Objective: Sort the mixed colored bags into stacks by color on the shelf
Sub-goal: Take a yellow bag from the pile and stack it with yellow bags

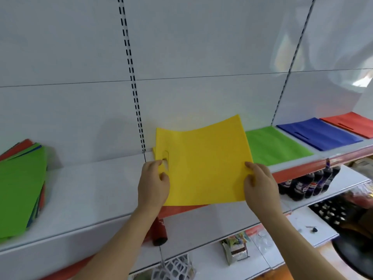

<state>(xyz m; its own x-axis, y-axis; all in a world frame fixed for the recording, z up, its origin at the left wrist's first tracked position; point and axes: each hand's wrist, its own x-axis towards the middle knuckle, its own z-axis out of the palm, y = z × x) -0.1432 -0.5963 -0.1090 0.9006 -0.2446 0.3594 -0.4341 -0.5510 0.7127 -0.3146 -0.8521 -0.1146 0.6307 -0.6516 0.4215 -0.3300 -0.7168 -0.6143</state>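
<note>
Both hands hold a yellow bag flat above the white shelf, its far edge curling up slightly toward the back panel. The left hand has its grip closed on the bag's left edge beside the cut-out handle slot, thumb on top and fingers curled under; one fingertip shows through the slot. The right hand pinches the bag's right edge, thumb pressed on the upper face and the other fingers tucked beneath. A sliver of yellow peeks out at the bag's far left corner, possibly a second yellow bag lying under it, though the view is too poor there to be sure. Just right of the yellow bag a green bag lies flat on the shelf, then a blue bag with a slit handle, then a red bag at the far right, each beside the next. Well to the left, at the shelf's end, sits the mixed stack, a green bag on top with red and blue edges fanning out below it. Under the shelf's red front strip, dark soda bottles stand on a lower shelf, and a red spool shows below the left forearm.
</note>
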